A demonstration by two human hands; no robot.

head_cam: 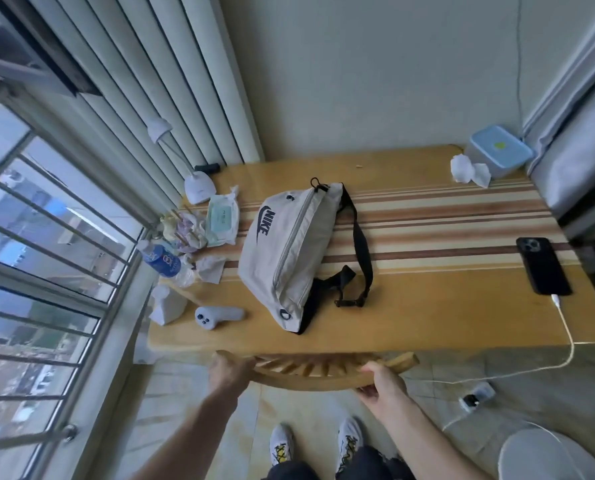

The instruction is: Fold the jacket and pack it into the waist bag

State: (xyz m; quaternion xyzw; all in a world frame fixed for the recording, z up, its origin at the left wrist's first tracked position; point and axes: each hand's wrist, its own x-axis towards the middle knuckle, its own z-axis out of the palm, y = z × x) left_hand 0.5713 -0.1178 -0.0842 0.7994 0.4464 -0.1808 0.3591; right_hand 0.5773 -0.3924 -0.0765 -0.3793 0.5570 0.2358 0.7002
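Observation:
A beige waist bag with a dark logo, its zip shut and its black strap looped to the right, lies in the middle of the wooden table. No jacket is in view. Below the table's front edge stands a wooden chair, and both hands hold its curved backrest. My left hand grips the left end. My right hand grips the right end.
At the table's left are a lamp, a wipes pack, tissues, a bottle and a grey controller. A phone charges at the right, its cable running to the floor. A blue box sits at the back right. A barred window lies to the left.

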